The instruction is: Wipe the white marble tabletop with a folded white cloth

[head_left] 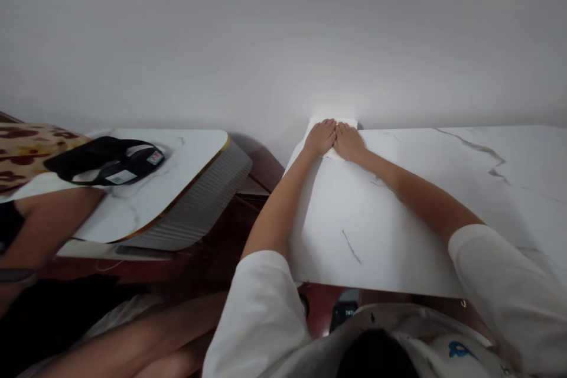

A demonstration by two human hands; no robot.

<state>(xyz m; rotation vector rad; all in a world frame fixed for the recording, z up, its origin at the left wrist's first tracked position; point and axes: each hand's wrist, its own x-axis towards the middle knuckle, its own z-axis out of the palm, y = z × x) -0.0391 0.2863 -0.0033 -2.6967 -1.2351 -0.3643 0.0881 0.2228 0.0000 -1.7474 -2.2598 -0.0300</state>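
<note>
both my arms reach straight out toward twelve o'clock, sleeves white. my left hand and my right hand lie side by side, thumbs touching, palms down and fingers flat, pressing on a folded white cloth at the far edge of the white marble table, against the grey wall; neither hand grips anything. at nine o'clock stands a smaller white table with a gold edge, carrying a black pouch with labels. another person's arm shows at its near side.
</note>
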